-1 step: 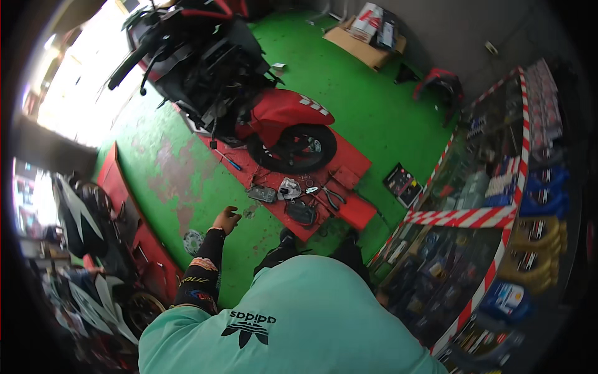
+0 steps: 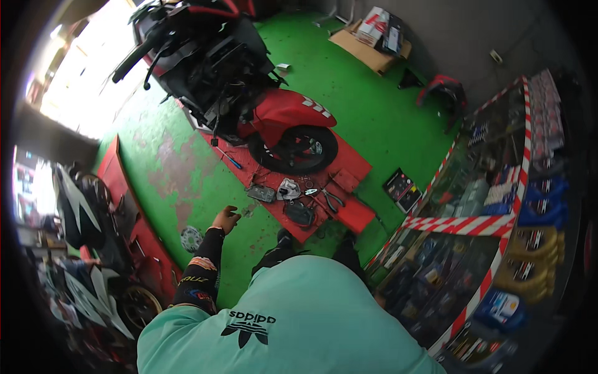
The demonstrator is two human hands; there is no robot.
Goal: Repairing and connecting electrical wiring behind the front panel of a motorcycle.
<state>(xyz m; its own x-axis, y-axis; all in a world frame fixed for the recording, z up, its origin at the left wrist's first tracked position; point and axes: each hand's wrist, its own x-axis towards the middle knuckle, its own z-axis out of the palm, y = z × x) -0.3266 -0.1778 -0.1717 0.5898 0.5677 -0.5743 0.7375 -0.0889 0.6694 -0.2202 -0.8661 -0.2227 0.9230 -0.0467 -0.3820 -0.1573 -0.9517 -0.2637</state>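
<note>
My left hand (image 2: pixel 226 219) hangs over the green floor, its fingers loosely bent and apart, with nothing seen in it. Ahead of me a scooter (image 2: pixel 215 75) with a red front fender (image 2: pixel 289 111) stands with its front wheel (image 2: pixel 299 149) on a red platform (image 2: pixel 355 159). Nearest the hand on that platform is a grey, box-like part (image 2: pixel 261 193). Beside it lie a crumpled whitish thing (image 2: pixel 288 189), pliers (image 2: pixel 333 201) and a dark rounded part (image 2: pixel 300 215). A tiny skin-toned patch at my shirt's right edge may be my right hand (image 2: pixel 380 300); its fingers are hidden.
A round metal disc (image 2: pixel 191 239) lies on the floor at left, near parked motorcycles (image 2: pixel 93 268). A screwdriver (image 2: pixel 232 161) rests at the platform's left edge. To the right are a flat black case (image 2: pixel 402 190) and a glass display cabinet (image 2: pixel 464 222) with bottles (image 2: pixel 501 306). A cardboard box (image 2: pixel 367 53) stands far back.
The whole view has shifted slightly. My left hand keeps nearly the same pose, and nothing has been picked up or let go.
</note>
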